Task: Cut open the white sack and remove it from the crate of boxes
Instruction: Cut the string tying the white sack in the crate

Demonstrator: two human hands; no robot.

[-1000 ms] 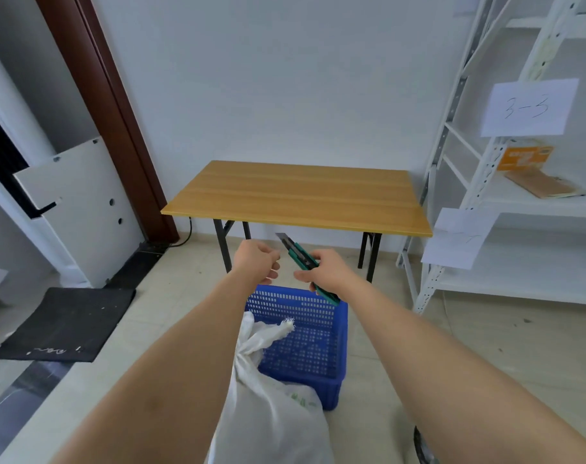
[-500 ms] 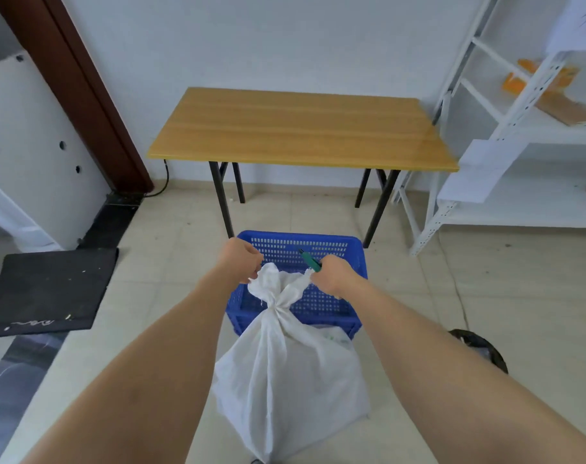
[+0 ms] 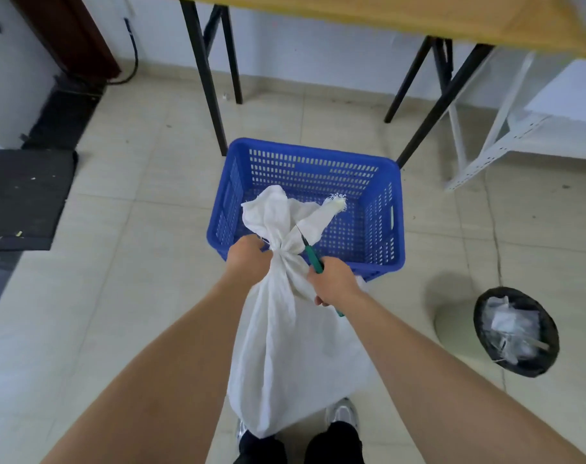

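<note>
My left grip (image 3: 248, 259) clenches the tied neck of the white woven sack (image 3: 285, 329); my right grip (image 3: 333, 279) grasps a green-handled utility knife (image 3: 313, 259), blade at the knot.

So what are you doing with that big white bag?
A person is standing over a white sack that is tied shut at the neck. The left hand grips the neck just below the knot, and the right hand holds a green utility knife with its blade up against the knot. The sack is not cut open yet. A blue crate sits on the floor just behind it, and a black bin stands off to the right.
</note>
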